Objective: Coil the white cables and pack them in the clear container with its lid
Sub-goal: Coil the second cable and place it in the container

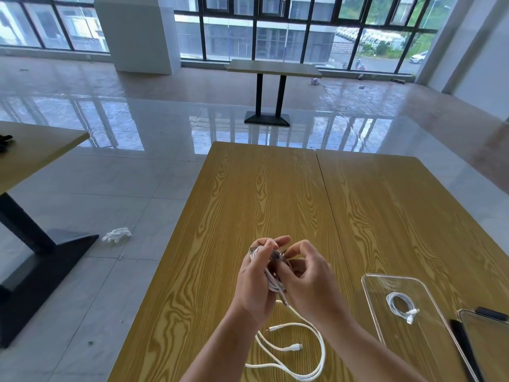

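Right now, centre-low in frame, my left hand [254, 282] grips the cable bundle [271, 277], loops running top-to-bottom btwn both palms; right hand [308, 279] pinches its upper end. Loose tail [298, 351] hangs straight below onto the table [248, 188], nearer the left hand. Container [370, 288] lower right holds one coil [400, 306] already

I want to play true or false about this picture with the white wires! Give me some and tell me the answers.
1. Both hands hold a bundle of white cable. True.
2. The clear container has two coiled cables inside. False: it has one coiled cable.
3. A loose cable lies on the wooden table. True.
4. The container sits beside the left hand. False: it is on the side of the right hand.
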Motion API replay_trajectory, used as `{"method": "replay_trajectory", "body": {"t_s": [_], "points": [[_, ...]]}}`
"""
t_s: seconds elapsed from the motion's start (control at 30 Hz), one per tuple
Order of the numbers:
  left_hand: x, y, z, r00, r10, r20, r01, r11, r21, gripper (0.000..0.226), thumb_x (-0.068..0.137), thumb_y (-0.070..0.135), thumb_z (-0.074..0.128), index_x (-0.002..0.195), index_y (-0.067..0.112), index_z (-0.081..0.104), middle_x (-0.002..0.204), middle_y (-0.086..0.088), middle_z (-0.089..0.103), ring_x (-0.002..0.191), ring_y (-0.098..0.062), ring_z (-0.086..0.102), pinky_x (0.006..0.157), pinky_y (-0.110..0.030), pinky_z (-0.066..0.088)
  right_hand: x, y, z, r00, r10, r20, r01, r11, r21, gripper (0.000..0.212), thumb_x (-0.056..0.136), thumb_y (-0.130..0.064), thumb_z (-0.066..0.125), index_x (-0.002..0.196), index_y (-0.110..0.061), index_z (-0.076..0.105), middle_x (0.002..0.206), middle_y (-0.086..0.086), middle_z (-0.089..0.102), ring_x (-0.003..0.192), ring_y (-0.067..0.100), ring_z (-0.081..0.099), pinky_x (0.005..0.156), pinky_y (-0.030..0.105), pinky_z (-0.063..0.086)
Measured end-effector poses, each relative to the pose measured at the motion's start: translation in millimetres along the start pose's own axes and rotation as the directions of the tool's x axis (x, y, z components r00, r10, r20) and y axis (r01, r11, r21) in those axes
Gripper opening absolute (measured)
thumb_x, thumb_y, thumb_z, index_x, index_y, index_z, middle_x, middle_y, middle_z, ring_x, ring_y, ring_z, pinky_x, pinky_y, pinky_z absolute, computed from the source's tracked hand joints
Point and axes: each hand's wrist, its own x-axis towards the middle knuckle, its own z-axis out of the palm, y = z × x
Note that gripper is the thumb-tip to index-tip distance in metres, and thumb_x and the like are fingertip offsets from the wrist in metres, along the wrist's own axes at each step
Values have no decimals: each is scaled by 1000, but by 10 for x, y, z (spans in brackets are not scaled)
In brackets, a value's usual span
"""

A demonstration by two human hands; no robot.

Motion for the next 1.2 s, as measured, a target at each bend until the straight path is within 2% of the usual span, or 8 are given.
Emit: {"method": "replay_trajectory", "body": {"t_s": [0.13, 0.23, 0.4, 0.53, 0.77, 0.9, 1.07, 1.2], "points": [[11, -12, -37, 999, 19, -42, -19, 1000, -15, 12, 87, 19, 60, 92, 8, 57, 111, -20, 70, 90, -34, 70, 74, -42, 58, -19, 28, 0, 979, -194, -55, 178, 961, -213, 17, 91, -18, 67, 86, -32, 59, 74, -14, 69, 73, -3, 67, 60, 5, 45], [13, -35, -89, 999, 8, -54, -7, 1000, 17, 12, 89, 17, 59, 93, 8, 52, 94, -20, 69, 82, -32, 68, 68, -39, 57, -2, 16, -11, 957, -273, -98, 245, 941, -235, 14, 94, -15, 66, 89, -28, 61, 85, -15, 67, 77, 1, 65, 64, 14, 51], [-36, -41, -189, 999, -39, -24, 40, 998, 44, 5, 84, 15, 61, 86, 13, 58, 84, -17, 62, 69, -28, 63, 56, -37, 53, 62, -63, -107, 982, -110, -153, 128, 985, 112, 11, 100, -11, 56, 93, -18, 59, 80, 0, 75, 70, 13, 72, 60, 23, 57], [-54, 58, -164, 984, -80, 162, 75, 996, 38, 11, 81, 14, 69, 89, 13, 62, 91, -17, 64, 75, -29, 64, 58, -38, 57, 117, -69, -246, 966, 142, -215, -48, 919, 391, 10, 101, -10, 54, 93, -10, 61, 73, 2, 75, 61, 16, 69, 53, 24, 56], [-110, 52, -74, 952, -179, 250, 149, 980, 136, 25, 83, 18, 69, 108, 16, 66, 133, -12, 62, 87, -38, 71, 64, -42, 60, 252, 4, -319, 968, 97, -231, -63, 987, 150, 11, 92, -22, 71, 89, -19, 61, 71, 4, 75, 59, 12, 69, 52, 22, 54], [-109, 44, -65, 937, -216, 275, 179, 972, 153, 47, 87, 21, 67, 133, 31, 59, 148, -1, 51, 99, -41, 69, 66, -44, 62, 234, 18, -323, 991, 80, -105, -77, 997, 29, 16, 90, -27, 74, 77, -24, 66, 72, 6, 71, 58, 12, 70, 44, 31, 58], [-121, 75, -48, 938, -223, 264, 191, 971, 144, 51, 91, 29, 65, 135, 51, 53, 160, -7, 28, 98, -31, 72, 63, -42, 62, 181, -22, -296, 981, 114, 160, -128, 989, 76, 23, 96, -22, 58, 88, -32, 78, 85, 2, 77, 80, 28, 75, 70, 54, 63], [-112, 94, -10, 951, -233, 203, 205, 967, 149, 52, 84, 40, 73, 130, 55, 55, 148, -2, 47, 119, -34, 64, 61, -42, 60, 154, -73, -341, 913, 102, 396, -149, 985, 90, 18, 88, -27, 64, 100, -27, 77, 91, 5, 78, 86, 24, 76, 72, 37, 62]]}}
